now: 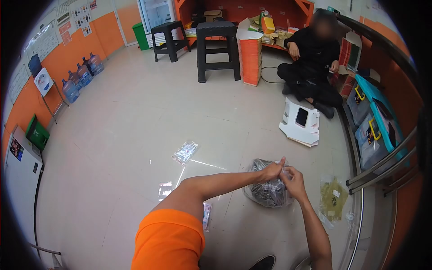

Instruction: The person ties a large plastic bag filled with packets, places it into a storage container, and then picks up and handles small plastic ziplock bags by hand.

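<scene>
Clear plastic bulges around dark contents, too blurred to identify, as a full bag (269, 194) sits on the pale floor (130, 144) in front of a person in an orange sleeve (170, 238). At its top, the left hand (272, 171) curls around the plastic with its thumb raised, while the right hand (294, 182), just beside it, pinches the same part between thumb and fingers. To the right lies a yellowish plastic packet (333, 200) with a small label; to the left, a clear packet (185, 153) and a smaller pink-edged packet (165, 191) rest on the floor, with a third packet (206, 217) partly hidden by the arm. Beyond the bag, a phone (302, 117) lies on a sheet of white cardboard (300, 134) near a co-worker in black (313, 56), seated on the floor. Teal-lidded bins (371, 155) line the right side, two black stools (218, 29) stand farther back, and large water bottles (83, 75) are ranged along the orange wall at left.
</scene>
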`<action>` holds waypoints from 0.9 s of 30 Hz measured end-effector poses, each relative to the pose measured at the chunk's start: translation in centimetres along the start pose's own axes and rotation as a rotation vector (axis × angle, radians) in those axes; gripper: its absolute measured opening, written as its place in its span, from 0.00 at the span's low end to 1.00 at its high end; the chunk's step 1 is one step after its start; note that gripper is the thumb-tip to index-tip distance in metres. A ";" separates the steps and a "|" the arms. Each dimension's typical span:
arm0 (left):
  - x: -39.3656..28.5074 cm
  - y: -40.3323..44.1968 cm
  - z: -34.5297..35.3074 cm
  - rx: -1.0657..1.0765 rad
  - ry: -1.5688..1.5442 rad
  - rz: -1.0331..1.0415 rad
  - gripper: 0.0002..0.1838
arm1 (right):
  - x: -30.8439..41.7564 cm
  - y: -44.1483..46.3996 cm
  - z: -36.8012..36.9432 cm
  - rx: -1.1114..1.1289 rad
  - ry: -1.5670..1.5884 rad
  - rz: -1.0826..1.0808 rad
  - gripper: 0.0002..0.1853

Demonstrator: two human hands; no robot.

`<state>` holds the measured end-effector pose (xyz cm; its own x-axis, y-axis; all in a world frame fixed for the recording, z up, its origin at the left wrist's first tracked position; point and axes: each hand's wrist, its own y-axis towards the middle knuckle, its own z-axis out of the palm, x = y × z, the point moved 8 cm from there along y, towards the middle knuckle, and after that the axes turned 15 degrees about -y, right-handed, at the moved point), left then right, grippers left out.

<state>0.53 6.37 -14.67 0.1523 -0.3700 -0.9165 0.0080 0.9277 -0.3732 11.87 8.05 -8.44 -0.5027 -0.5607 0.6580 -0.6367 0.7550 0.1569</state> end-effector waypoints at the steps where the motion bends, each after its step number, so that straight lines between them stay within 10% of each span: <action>1: 0.1 0.3 0.1 0.009 -0.012 -0.002 0.54 | -1.5 0.2 -0.1 -0.008 0.145 0.119 0.15; 13: 0.7 1.4 0.7 0.112 -0.215 -0.037 0.37 | -2.0 1.8 -1.7 -0.084 0.265 0.280 0.08; 16: -0.6 1.3 0.9 0.149 -0.584 -0.163 0.28 | 5.1 0.6 -5.2 -0.410 -0.161 -0.190 0.05; 27: -2.8 0.9 -0.8 0.071 0.257 0.071 0.38 | 6.2 -1.9 -0.1 -0.003 -0.336 -0.381 0.07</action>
<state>-0.70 8.17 -12.50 -0.1003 -0.2962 -0.9499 0.0770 0.9495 -0.3042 10.05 3.14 -4.62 -0.3958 -0.8745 0.2801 -0.8100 0.4762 0.3422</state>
